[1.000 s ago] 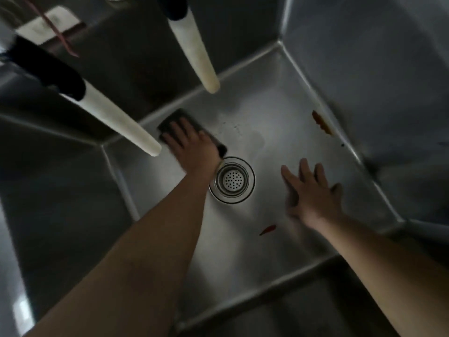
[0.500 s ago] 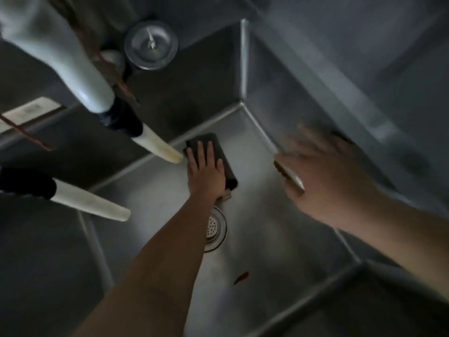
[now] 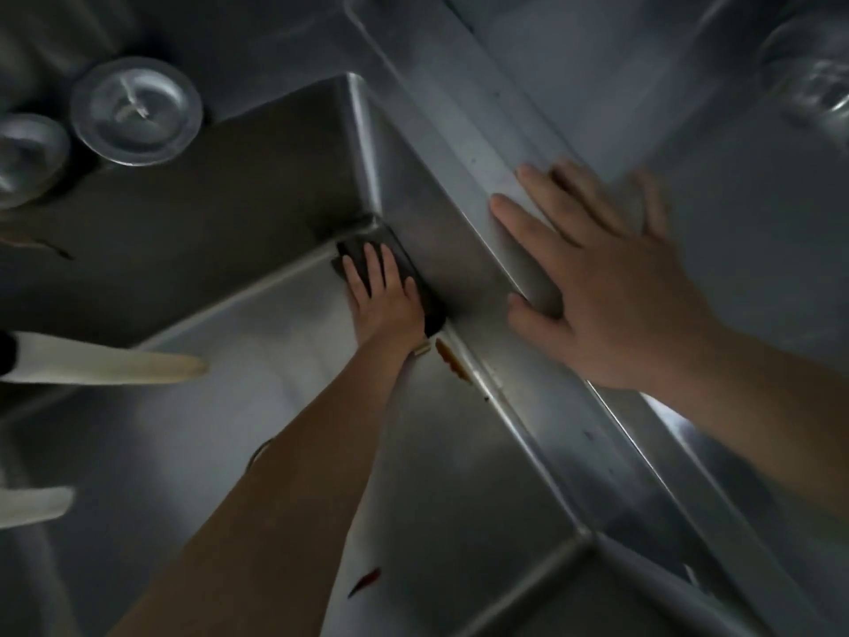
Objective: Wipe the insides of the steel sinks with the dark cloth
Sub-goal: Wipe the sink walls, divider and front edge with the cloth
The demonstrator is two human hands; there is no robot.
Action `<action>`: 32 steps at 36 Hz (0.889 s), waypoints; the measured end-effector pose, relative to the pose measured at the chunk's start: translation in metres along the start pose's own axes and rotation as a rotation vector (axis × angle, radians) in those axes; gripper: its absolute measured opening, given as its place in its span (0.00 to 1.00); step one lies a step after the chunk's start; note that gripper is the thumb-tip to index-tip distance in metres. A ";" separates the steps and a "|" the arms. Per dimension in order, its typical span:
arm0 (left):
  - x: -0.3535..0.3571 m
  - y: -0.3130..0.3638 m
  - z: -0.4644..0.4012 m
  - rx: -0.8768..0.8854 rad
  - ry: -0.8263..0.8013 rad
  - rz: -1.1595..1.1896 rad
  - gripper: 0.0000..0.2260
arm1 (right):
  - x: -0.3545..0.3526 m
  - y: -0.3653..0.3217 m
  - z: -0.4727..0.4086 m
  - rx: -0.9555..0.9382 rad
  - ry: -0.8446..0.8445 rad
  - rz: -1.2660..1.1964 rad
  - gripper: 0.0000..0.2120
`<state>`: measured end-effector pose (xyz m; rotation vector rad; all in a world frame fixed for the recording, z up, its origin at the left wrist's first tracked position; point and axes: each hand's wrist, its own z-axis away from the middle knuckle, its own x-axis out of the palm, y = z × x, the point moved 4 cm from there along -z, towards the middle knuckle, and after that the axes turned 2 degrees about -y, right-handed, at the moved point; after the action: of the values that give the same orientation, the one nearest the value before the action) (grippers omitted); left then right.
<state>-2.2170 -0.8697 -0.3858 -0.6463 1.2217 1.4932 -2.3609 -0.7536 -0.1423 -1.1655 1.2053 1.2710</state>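
Observation:
My left hand [image 3: 383,298] presses flat on the dark cloth [image 3: 420,287] at the floor of the steel sink [image 3: 285,406], in its far right corner against the right wall. Its fingers lie straight on the cloth. My right hand [image 3: 611,278] rests open on the steel divider rim [image 3: 464,131] between this sink and the one to the right, fingers spread. A brown-red smear [image 3: 452,363] lies along the floor's right edge just below the cloth. A smaller red mark [image 3: 365,581] sits on the sink floor near my left forearm, which hides the drain.
Two white faucet spouts [image 3: 105,363] [image 3: 32,505] reach in from the left. A round metal lid [image 3: 136,111] and another round metal piece [image 3: 27,158] sit on the back ledge. A second sink [image 3: 758,223] lies to the right, with a clear glass object [image 3: 813,71] at the top right.
My left hand slid the cloth from beside the drain to the far right corner. My right hand lifted off the sink floor and came down on the divider rim.

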 end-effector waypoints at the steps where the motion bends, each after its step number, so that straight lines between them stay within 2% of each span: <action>1: 0.002 0.001 0.006 0.000 -0.005 0.009 0.28 | 0.001 0.001 0.000 0.004 0.014 -0.009 0.36; 6: 0.028 0.020 0.074 0.016 -0.084 0.078 0.28 | -0.002 0.000 0.001 -0.014 0.015 -0.029 0.35; 14: 0.084 0.038 0.229 0.206 -0.321 -0.108 0.29 | -0.003 -0.001 0.000 -0.007 0.039 -0.045 0.34; 17: 0.094 0.038 0.253 0.218 -0.350 -0.158 0.31 | -0.004 -0.002 -0.001 -0.012 0.030 -0.037 0.34; 22: 0.085 0.030 0.230 0.272 -0.356 -0.197 0.29 | -0.002 -0.002 -0.001 -0.013 0.007 -0.021 0.34; 29: 0.035 0.019 0.090 0.017 -0.164 -0.232 0.32 | -0.002 0.001 -0.001 -0.009 -0.095 -0.028 0.35; 32: 0.019 0.007 0.046 -0.016 -0.084 -0.212 0.31 | -0.002 0.001 0.000 -0.010 -0.091 -0.047 0.34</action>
<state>-2.2197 -0.8195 -0.3843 -0.6944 1.0445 1.3401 -2.3615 -0.7542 -0.1403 -1.1247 1.0995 1.2821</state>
